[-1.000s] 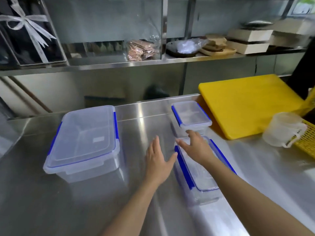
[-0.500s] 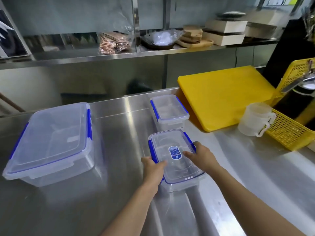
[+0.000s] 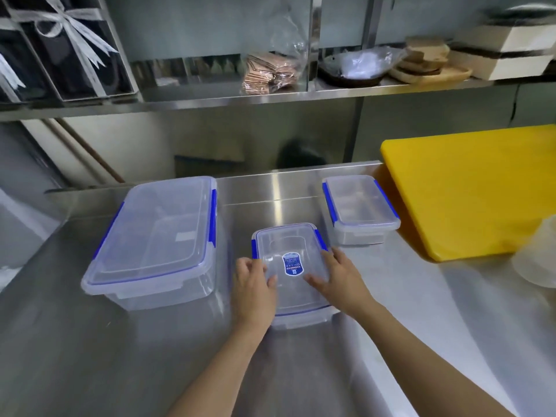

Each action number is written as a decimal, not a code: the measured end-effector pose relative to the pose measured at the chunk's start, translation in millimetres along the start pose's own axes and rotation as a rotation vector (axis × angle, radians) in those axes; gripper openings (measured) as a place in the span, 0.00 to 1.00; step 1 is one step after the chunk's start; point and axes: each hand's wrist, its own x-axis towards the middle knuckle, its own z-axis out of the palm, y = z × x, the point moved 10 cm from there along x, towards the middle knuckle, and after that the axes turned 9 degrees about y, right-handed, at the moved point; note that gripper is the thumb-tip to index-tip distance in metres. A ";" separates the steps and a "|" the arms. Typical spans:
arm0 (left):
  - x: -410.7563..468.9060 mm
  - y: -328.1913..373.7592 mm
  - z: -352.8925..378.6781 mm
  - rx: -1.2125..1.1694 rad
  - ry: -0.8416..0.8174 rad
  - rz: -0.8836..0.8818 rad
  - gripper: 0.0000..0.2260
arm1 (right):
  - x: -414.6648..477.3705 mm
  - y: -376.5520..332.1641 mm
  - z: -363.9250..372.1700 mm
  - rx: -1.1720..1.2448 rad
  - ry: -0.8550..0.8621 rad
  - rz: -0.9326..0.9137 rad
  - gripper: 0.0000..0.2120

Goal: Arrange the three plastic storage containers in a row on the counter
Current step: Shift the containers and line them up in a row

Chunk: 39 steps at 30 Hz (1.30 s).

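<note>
Grip: both hands are bracketing the middle box [image 3: 290, 266]; the left hand [image 3: 254, 288] is pressing its near-left edge with fingers curled onto the lid, and the right hand [image 3: 340, 276] is lying flat on the lid's right side, fingers spread toward the label.
Middle box: it is sitting on the tabletop [image 3: 90, 356], between the other two but nearer the person than either, so it is breaking the row.
Long axis: it is running away from the person, much like the axes of its neighbours.
Direction of the move: judging by the gap, the box is needing a straight push away from the person until its far edge is lining up with the others; both hands are equally close, one at each side.
Large box [image 3: 159, 236]: it is standing to the left, apart from the middle box, its lid closed with blue clips.
Small box [image 3: 359, 207]: it is standing to the right and further back, just beside the middle box's far-right corner, lid closed.
Contents: all three are looking empty through the clear plastic; the middle one is showing only a blue label on its lid.
Cutting board [image 3: 469, 188]: this yellow slab is lying just right of the small box, limiting room on that side.
Risk: a skewed push is likely to nudge the small box.
</note>
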 end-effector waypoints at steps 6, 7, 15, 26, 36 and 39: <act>-6.0 -2.6 29.2 0.204 -0.565 0.172 0.49 | -7.4 -31.7 32.3 -0.134 -0.467 -0.334 0.48; -11.0 -7.7 36.3 0.243 -0.683 0.179 0.56 | -7.7 -25.9 37.8 -0.205 -0.562 -0.347 0.52; 3.3 -21.6 68.0 0.349 -0.706 0.271 0.56 | 26.4 -26.0 55.4 -0.370 -0.573 -0.469 0.55; 95.2 -12.5 74.1 0.302 -0.475 0.211 0.43 | 104.6 -44.9 63.3 -0.216 -0.488 -0.355 0.41; 123.8 -14.0 88.2 0.430 -0.466 0.254 0.41 | 130.4 -47.6 70.7 -0.271 -0.399 -0.376 0.38; 119.1 -8.7 81.6 0.400 -0.443 0.273 0.36 | 124.9 -58.0 67.6 -0.405 -0.300 -0.451 0.35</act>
